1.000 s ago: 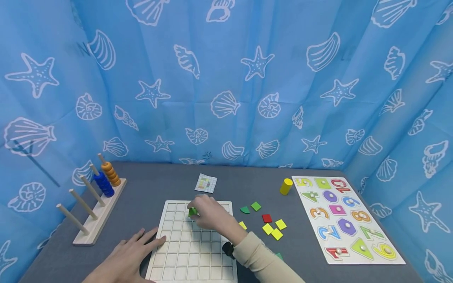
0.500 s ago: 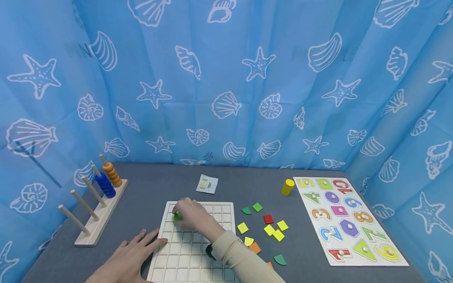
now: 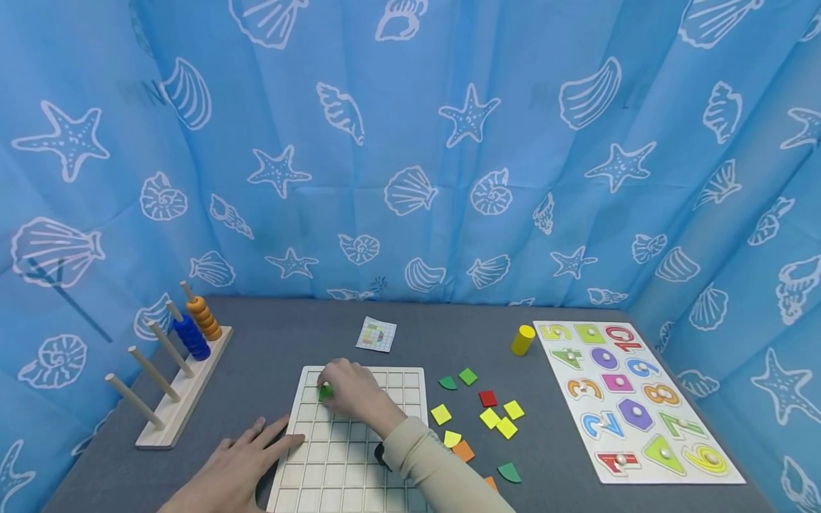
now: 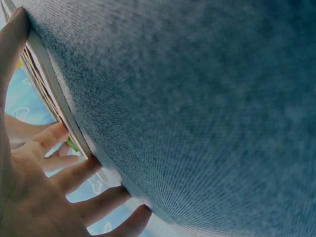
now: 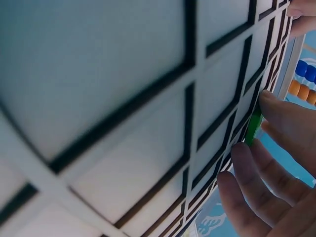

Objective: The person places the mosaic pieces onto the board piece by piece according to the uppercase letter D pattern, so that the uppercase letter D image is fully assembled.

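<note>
A pale wooden grid board point(image 3: 330, 474) lies on the grey table in the head view. My right hand point(image 3: 354, 390) pinches a small green tile point(image 3: 326, 392) between thumb and fingers, over the far left cells. In the right wrist view that green tile point(image 5: 254, 123) sits edge-on against the grid, with the thumb on one side and fingers on the other. My left hand point(image 3: 234, 463) rests with fingers spread on the table, thumb and index finger touching the board's left edge. The left wrist view shows the left hand point(image 4: 54, 192) against this edge.
Loose yellow tiles point(image 3: 507, 428), a red tile point(image 3: 488, 398), orange and green pieces lie right of the board. A pattern card point(image 3: 376, 335) lies behind it. A peg rack point(image 3: 182, 399) stands left; a yellow cylinder point(image 3: 522, 340) and number puzzle point(image 3: 641, 406) are right.
My right hand has moved left across the board's far rows with the green tile, then shifted only slightly in the last half second. The left hand stays at the edge.
</note>
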`<state>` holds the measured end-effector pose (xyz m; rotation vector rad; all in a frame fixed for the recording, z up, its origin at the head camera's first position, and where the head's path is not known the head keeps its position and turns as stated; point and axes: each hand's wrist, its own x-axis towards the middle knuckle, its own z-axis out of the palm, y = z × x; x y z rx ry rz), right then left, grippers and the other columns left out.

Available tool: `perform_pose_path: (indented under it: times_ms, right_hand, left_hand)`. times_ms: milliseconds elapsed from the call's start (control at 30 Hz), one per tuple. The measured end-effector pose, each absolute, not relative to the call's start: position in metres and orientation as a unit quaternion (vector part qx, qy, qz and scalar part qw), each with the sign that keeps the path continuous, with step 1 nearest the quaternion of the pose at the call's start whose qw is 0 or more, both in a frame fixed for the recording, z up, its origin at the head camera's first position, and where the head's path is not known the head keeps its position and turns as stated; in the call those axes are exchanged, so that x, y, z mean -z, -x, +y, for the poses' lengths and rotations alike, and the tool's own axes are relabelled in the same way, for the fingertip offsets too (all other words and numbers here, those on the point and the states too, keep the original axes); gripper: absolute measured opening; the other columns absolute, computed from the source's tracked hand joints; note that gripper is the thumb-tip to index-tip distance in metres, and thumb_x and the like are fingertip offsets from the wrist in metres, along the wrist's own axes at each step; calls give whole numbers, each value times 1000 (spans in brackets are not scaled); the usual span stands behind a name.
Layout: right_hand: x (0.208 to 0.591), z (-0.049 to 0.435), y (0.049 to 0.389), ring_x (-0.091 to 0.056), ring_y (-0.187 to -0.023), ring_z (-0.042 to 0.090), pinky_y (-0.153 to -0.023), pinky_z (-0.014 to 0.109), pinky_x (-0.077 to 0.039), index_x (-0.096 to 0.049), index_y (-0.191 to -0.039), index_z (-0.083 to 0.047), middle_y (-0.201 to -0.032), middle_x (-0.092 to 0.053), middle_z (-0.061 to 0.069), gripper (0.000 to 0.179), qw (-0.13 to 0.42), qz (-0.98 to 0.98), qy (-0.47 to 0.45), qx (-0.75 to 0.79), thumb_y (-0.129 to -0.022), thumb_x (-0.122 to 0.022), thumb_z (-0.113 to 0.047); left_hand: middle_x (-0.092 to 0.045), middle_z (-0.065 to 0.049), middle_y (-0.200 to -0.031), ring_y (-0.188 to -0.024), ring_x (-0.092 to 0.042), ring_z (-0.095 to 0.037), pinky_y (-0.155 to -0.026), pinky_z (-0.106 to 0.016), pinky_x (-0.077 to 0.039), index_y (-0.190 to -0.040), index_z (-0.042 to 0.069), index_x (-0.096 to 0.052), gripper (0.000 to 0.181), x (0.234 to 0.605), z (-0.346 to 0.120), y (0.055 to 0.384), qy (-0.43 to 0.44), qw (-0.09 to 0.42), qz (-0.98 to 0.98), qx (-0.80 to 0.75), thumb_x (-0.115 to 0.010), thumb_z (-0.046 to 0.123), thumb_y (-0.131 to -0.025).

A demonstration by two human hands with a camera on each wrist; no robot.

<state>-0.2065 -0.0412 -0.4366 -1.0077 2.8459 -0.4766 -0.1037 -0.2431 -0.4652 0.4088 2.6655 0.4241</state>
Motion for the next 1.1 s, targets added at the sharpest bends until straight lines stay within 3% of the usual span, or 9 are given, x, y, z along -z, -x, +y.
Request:
perform_pose_path:
  times_ms: [300, 900, 1100]
  right_hand:
    - [434, -37, 206, -72, -91, 14, -67, 20, -57, -81, -102, -9, -105, -77, 4, 17, 43, 924, 338, 173, -85, -83, -11]
    - [434, -35, 202, -71, -97, 14, -72, 23, -59, -81, -109, -13, -110, -74, 2, 20, 54, 926, 346, 141, -89, -80, -12]
    - [435, -29, 203, -68, -99, 13, -72, 23, -58, -77, -121, -19, -116, -72, 0, 29, 59, 925, 353, 125, -92, -77, -17]
  left_hand:
    - [-39, -17, -162, -140, -37, -65, -88, -89, -35, -153, 27, -47, 115, 465, -241, 105, -137, 212, 956, -151, -77, 85, -59]
    - [-37, -17, -163, -140, -36, -66, -87, -90, -34, -153, 29, -46, 112, 466, -244, 106, -144, 217, 954, -152, -80, 81, -60]
    - [-37, -17, -163, -140, -36, -65, -88, -89, -34, -153, 30, -47, 112, 466, -242, 106, -138, 219, 953, -154, -80, 82, -59]
